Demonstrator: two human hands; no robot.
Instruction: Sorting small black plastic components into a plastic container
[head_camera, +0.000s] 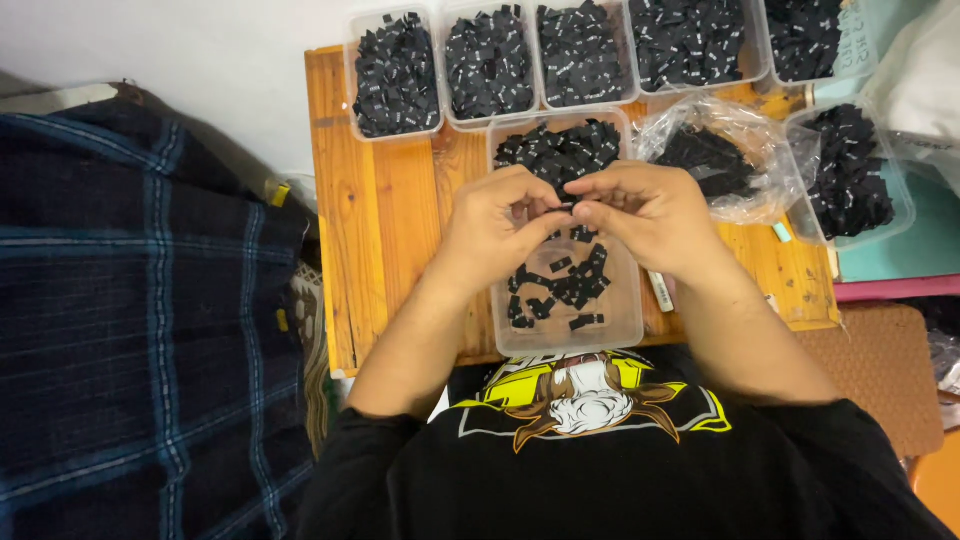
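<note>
Both hands, left hand and right hand, meet above the clear tub on the wooden bench, fingertips pinched closed on one small black tag. The tag appears light, thin and flexible; best pinched at its ends.

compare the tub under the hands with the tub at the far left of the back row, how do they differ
The near tub is long, and its near half holds only scattered black tags; the far-left tub is smaller and heaped full. The near tub sits under both hands; the far-left one is untouched. Both are clear plastic.
</note>
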